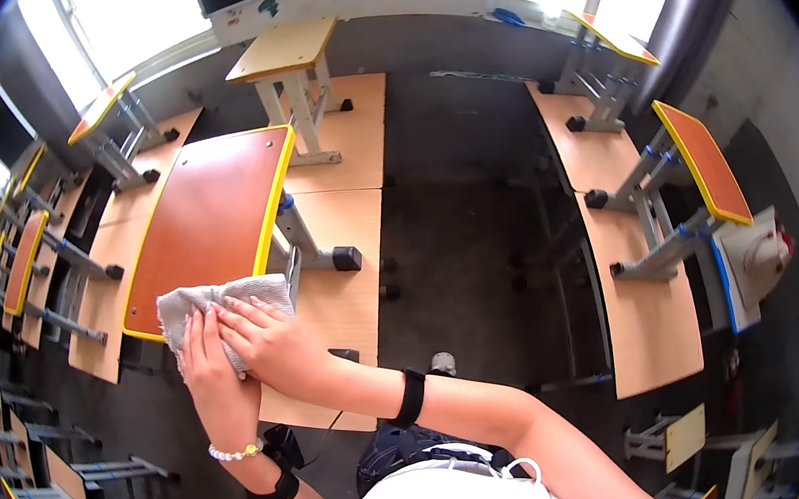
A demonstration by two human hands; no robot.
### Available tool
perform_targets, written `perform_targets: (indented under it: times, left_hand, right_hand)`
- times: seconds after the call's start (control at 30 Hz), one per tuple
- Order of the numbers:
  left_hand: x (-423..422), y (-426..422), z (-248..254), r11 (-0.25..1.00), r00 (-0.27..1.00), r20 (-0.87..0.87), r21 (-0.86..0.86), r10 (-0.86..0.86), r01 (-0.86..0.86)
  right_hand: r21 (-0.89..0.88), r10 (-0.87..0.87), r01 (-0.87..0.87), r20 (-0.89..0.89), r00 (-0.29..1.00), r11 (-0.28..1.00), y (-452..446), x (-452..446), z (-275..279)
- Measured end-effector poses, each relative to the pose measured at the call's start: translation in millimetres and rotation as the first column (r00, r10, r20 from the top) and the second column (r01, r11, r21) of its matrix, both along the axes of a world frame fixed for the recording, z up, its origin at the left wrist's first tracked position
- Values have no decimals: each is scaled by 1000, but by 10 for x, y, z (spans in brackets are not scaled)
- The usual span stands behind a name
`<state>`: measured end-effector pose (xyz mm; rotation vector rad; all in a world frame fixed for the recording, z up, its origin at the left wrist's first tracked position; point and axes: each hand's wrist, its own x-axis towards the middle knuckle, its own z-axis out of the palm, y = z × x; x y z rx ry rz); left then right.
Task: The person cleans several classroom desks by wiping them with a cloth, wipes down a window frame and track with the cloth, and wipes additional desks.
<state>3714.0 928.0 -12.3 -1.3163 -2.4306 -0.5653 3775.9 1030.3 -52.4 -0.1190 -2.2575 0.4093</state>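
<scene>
A grey cloth (182, 302) lies over the near edge of a reddish-brown stool seat (212, 203) with a yellow rim. Both my hands press on the cloth, side by side and touching. My left hand (203, 351), with a beaded bracelet at the wrist, has its fingers close together and fairly straight over the fabric. My right hand (265, 336) crosses in from the right, its fingertips beside the left fingers. Part of the cloth is hidden beneath both hands. The stool's grey leg ends in a black foot (347, 258) on a light wooden desk top (349, 286).
A paler stool (288, 50) stands farther along the same row. More stools (704, 159) rest on the right-hand desk row (648, 338), beyond a dark aisle (467, 261). A white hat (763, 254) is at the far right. Tightly spaced furniture fills the lower left.
</scene>
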Motion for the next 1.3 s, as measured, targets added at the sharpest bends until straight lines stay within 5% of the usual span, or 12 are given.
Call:
perform_targets:
  times: [0.73, 1.0, 1.07, 1.17, 1.23, 1.3]
  left_hand:
    - [575, 1006, 16, 826, 825, -75, -17, 561, -563]
    - [170, 2543, -615, 634, 611, -206, 415, 764, -652]
    - [-19, 3034, -693, 678, 674, -195, 442, 712, -588]
    - [-1, 3780, -621, 755, 814, -92, 447, 573, -481]
    - [150, 4288, -672, 801, 888, -18, 440, 460, -406]
    - [347, 4679, -779, 875, 945, 13, 374, 327, -308]
  right_hand:
    - [35, 556, -566, 146, 818, 824, 1250, 5, 31]
    - [322, 626, -626, 116, 771, 710, 2700, -619, -80]
    - [306, 597, -607, 136, 791, 734, 3183, -699, -57]
    - [-4, 619, -625, 139, 773, 781, 4021, -599, -144]
    - [-46, 582, -582, 158, 798, 812, 4649, -341, -154]
    - [-105, 507, -502, 321, 800, 859, 5184, 22, -234]
